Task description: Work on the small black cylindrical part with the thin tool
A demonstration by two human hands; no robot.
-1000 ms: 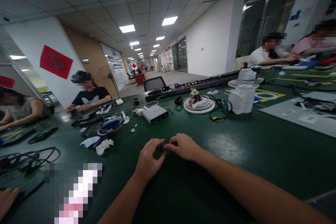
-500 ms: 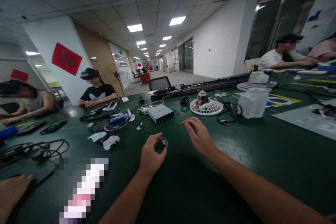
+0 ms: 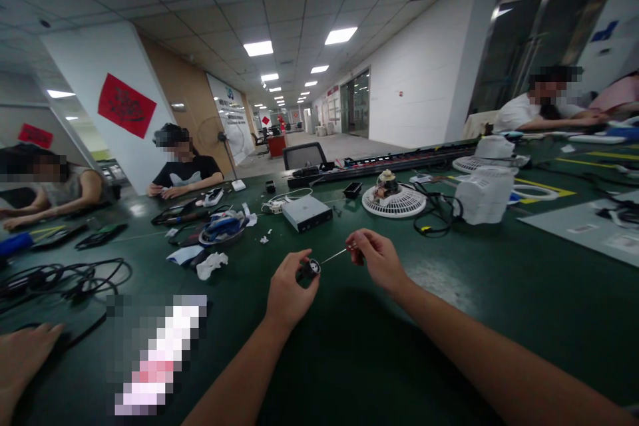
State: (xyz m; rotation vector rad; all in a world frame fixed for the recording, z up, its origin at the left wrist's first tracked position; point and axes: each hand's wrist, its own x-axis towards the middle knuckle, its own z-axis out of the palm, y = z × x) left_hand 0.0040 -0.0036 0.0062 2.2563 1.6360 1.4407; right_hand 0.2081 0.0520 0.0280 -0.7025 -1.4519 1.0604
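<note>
My left hand [image 3: 288, 289] is closed around a small black round part [image 3: 308, 269] with a pale centre, held just above the green table [image 3: 449, 319]. My right hand [image 3: 380, 258] pinches the handle of a thin screwdriver [image 3: 335, 255]. Its metal shaft points left, with the tip at the black part. Both forearms reach in from the bottom edge.
Further back lie a grey box [image 3: 306, 212], a white fan grille with a motor [image 3: 394, 200], a white housing [image 3: 483, 194], cables [image 3: 64, 276] and crumpled paper [image 3: 211, 265]. Other people sit at the left and right. Someone else's hand [image 3: 22, 359] rests at the bottom left.
My hands were together on the black part. The right hand pulled away, reached forward, and now holds a thin screwdriver against the part. The left hand kept its hold.
</note>
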